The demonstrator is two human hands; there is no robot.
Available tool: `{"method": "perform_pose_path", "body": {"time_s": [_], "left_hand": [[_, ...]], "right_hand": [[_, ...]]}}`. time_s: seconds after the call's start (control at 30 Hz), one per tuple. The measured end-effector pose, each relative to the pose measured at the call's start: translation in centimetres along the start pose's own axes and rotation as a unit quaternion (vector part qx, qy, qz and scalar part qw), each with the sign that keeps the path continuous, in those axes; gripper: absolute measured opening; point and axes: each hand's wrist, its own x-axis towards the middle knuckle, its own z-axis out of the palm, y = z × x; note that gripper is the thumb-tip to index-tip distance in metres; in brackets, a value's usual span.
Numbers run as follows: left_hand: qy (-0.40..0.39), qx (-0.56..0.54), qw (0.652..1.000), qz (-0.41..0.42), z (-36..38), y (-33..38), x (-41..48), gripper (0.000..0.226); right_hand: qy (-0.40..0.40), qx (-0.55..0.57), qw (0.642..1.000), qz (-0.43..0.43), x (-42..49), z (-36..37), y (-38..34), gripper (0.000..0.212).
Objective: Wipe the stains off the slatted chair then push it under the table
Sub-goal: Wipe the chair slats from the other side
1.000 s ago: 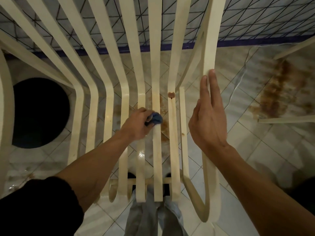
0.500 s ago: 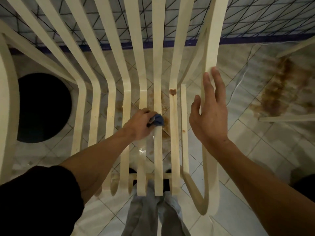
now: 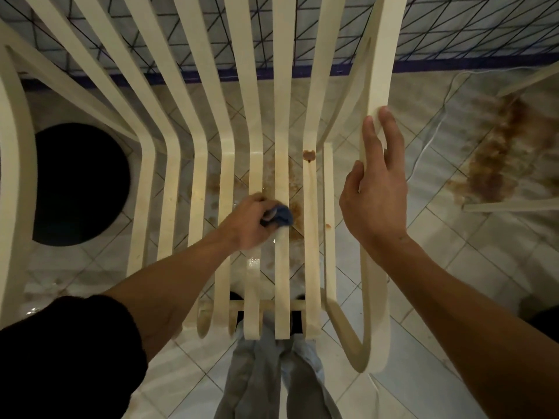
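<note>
A cream slatted chair [image 3: 199, 164] fills the view from above, its slats running away from me. My left hand [image 3: 246, 223] grips a small blue cloth [image 3: 281, 215] and presses it on a middle seat slat. A brown stain [image 3: 309, 155] sits at the bend of the slat to the right, with a faint streak running down that slat and a small spot [image 3: 328, 226] on the neighbouring one. My right hand [image 3: 375, 189] is held over the chair's right armrest [image 3: 378, 86], fingers straight, fingertips touching it.
A tiled floor lies under the chair, with brown smears [image 3: 499, 152] at the right and below the seat. A dark round object [image 3: 77, 184] stands at the left. A pale table edge [image 3: 511, 205] shows at the right. A blue tiled wall [image 3: 469, 31] rises behind. My legs [image 3: 272, 379] are below the seat front.
My left hand with the cloth has barely shifted on the slat. My right hand has stayed at the armrest, its fingers spreading slightly. The view has moved a little.
</note>
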Motion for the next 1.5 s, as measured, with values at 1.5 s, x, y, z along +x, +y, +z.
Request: {"method": "perform_pose_path", "body": {"time_s": [1.5], "left_hand": [[-0.048,-0.008,0.998,0.026,6.5,3.3,-11.9,0.04]], "right_hand": [[-0.03,-0.043,0.998,0.02,-0.1,-0.3,-0.6,0.064]]}}
